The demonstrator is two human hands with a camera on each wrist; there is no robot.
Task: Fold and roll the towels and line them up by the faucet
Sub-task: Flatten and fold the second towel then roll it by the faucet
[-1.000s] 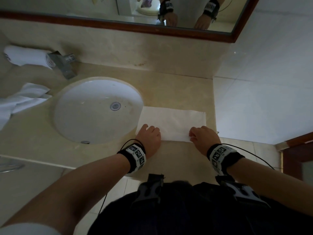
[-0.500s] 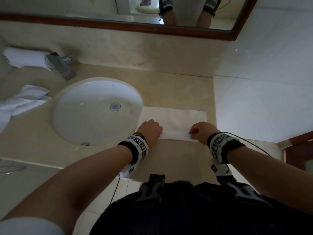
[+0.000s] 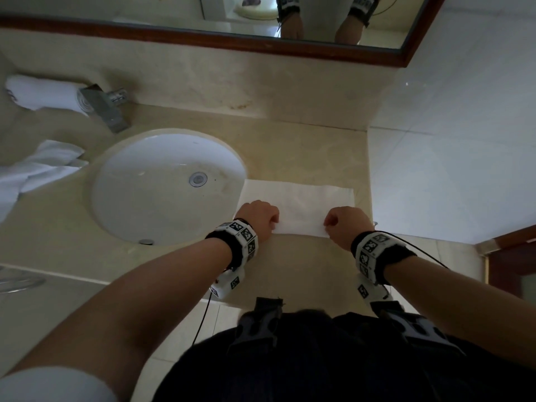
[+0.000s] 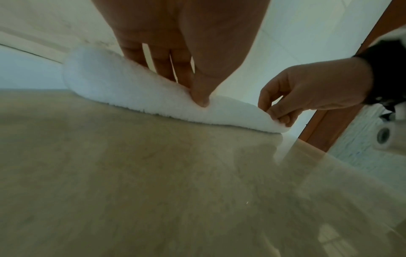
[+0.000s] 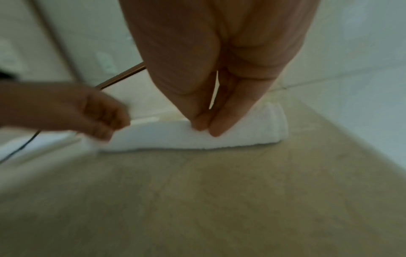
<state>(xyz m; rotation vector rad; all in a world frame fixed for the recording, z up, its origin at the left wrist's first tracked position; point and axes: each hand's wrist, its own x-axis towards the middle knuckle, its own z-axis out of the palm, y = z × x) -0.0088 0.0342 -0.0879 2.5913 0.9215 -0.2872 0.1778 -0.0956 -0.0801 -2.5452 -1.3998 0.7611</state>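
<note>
Three white towels show in the head view: one rolled towel at upper left beside the faucet, one loose towel at mid left, and one folded towel at centre, right of the sink. Its near edge is curled into a low roll. The left hand and right hand each pinch that rolled edge with curled fingers.

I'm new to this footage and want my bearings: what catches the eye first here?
Both hands, the left hand and the right hand, pinch the near edge of a white folded towel on the counter, right of the sink. Far left, a rolled towel lies beside the faucet, with a loose towel below it.
</note>
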